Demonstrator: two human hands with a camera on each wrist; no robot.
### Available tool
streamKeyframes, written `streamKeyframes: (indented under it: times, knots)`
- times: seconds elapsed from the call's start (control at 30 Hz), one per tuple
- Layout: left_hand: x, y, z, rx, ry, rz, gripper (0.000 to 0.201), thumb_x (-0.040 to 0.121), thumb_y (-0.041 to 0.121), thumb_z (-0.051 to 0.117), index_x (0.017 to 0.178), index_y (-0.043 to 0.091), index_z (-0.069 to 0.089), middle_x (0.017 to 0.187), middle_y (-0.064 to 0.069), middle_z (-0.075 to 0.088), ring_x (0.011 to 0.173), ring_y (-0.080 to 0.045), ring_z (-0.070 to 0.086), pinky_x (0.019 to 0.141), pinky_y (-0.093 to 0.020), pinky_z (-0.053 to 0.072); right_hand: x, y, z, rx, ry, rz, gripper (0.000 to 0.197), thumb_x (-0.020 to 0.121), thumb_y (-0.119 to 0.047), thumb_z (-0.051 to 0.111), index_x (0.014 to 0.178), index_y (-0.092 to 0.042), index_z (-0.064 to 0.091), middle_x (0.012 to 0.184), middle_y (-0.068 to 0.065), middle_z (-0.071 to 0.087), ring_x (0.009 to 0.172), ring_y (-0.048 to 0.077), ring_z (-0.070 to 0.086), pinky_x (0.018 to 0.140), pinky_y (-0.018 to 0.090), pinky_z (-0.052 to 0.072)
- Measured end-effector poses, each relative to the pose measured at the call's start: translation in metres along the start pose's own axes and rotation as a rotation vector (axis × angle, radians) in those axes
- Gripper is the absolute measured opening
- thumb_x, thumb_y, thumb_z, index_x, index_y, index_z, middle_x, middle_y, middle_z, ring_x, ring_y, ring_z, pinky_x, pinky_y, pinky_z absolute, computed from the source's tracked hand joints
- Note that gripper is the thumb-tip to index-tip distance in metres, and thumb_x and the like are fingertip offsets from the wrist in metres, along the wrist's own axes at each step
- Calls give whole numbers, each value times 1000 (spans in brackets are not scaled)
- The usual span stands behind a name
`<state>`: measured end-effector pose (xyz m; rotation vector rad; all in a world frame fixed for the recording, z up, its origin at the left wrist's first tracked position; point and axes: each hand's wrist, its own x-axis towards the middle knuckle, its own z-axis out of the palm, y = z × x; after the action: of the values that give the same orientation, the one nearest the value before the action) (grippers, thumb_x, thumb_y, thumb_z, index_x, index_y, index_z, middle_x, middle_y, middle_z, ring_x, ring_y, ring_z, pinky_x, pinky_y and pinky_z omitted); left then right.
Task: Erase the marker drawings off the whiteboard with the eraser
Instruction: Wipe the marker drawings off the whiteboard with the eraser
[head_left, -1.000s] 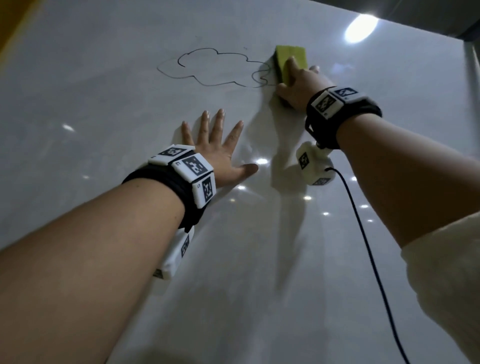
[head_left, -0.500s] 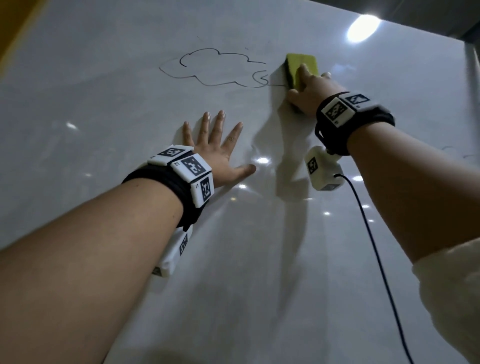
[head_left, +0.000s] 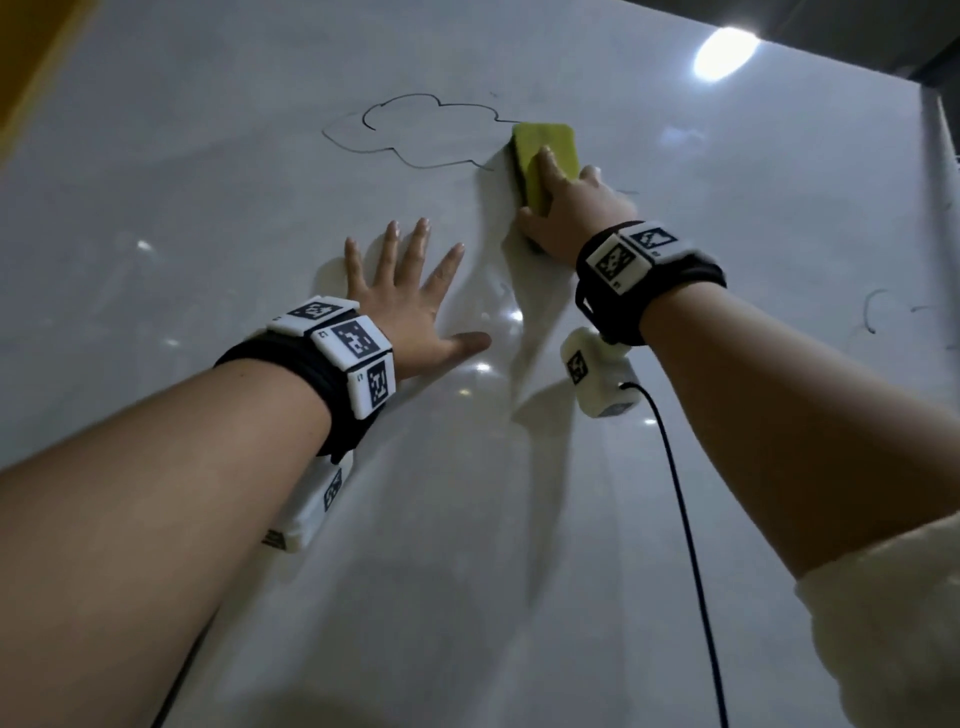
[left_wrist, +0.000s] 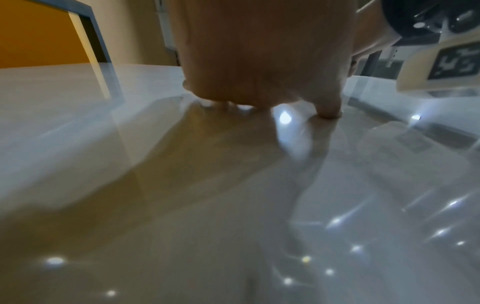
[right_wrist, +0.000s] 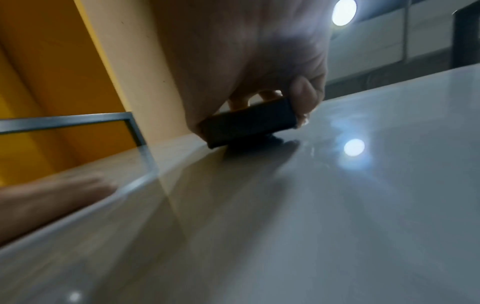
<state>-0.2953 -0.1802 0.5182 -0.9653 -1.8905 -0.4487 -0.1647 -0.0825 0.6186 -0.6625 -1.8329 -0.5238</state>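
A glossy whiteboard (head_left: 519, 519) fills the head view. On its upper part is a black cloud-shaped marker outline (head_left: 415, 130). My right hand (head_left: 566, 208) grips a yellow-green eraser (head_left: 545, 150) with a dark felt underside and presses it on the board at the outline's right end. The right wrist view shows the eraser (right_wrist: 249, 125) as a dark block pinched between thumb and fingers against the whiteboard (right_wrist: 337, 205). My left hand (head_left: 405, 306) lies flat on the board below the drawing, fingers spread; from the left wrist, the hand (left_wrist: 259, 61) meets the whiteboard (left_wrist: 233, 205) at the palm.
Faint marker strokes (head_left: 872, 312) remain at the board's right edge. A black cable (head_left: 685, 519) hangs from the right wrist camera down across the board. A yellow wall (head_left: 31, 67) borders the board at upper left, and a lamp reflection (head_left: 727, 52) glares at upper right.
My right hand slid the eraser right and then back left and slightly down onto the outline's right end, whose small loop no longer shows. The left hand has stayed flat in place.
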Motion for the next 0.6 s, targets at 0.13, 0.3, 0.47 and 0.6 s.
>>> streamKeyframes:
  times: [0.13,0.3,0.47,0.6]
  knots:
    - [-1,-11,3,-34,65,-37,105,72,83,29,144,29,-26,150,-7,-35,139,-29,-30,107,-58,-18,3,14,-4,-68,7,-28,69,93,-51,40,151,-32,7,142,17,33,120,40,47,92,43,40]
    - [-6,-32,5,-59,44,-60,103,72,82,28,145,31,-24,151,-6,-34,139,-29,-31,107,-57,-18,-2,4,-3,11,5,78,70,93,-50,40,151,-29,8,146,18,30,123,41,45,96,43,40]
    - [-5,-34,3,-55,15,-37,101,73,82,26,145,31,-24,151,-7,-33,139,-29,-30,107,-58,-17,-6,-3,5,-36,30,-27,70,92,-53,40,150,-33,8,144,16,33,121,39,47,93,43,41]
    - [-5,-35,2,-36,1,-33,101,74,81,29,144,31,-25,151,-7,-33,139,-30,-30,108,-59,-16,-12,0,8,61,48,144,70,92,-51,40,151,-30,8,144,19,31,124,39,44,97,42,38]
